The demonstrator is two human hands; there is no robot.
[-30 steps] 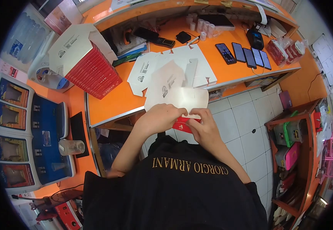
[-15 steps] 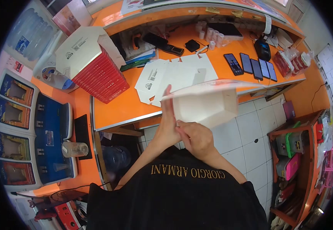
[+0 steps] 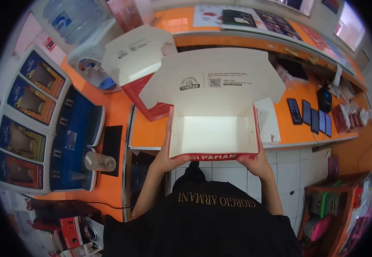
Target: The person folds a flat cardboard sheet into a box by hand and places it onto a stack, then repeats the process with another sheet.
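A red cardboard food box [image 3: 213,135] with a white inside is raised in front of me, over the front edge of the counter. Its lid stands up and back, with a printed logo and a square code, and nothing lies inside. My left hand [image 3: 165,156] is closed around the box's left side, thumb along the front wall. On the opposite side my right hand [image 3: 258,162] grips it the same way. Behind its left edge rises a stack of nested red boxes [image 3: 136,92], lids open. Part of a flat white carton sheet [image 3: 267,118] shows to the right.
Several phones [image 3: 314,120] lie on the orange counter [image 3: 145,139] at right, near plastic-wrapped red packs [image 3: 349,118]. At left stand a drinks dispenser [image 3: 61,137], a clear plastic jar [image 3: 101,162] and a water dispenser [image 3: 91,64]. A shelf rack [image 3: 331,188] stands at lower right.
The box has turned to face me and come left, its lid now upright. My hands, close together before, now hold its two sides. The camera view has shifted too.
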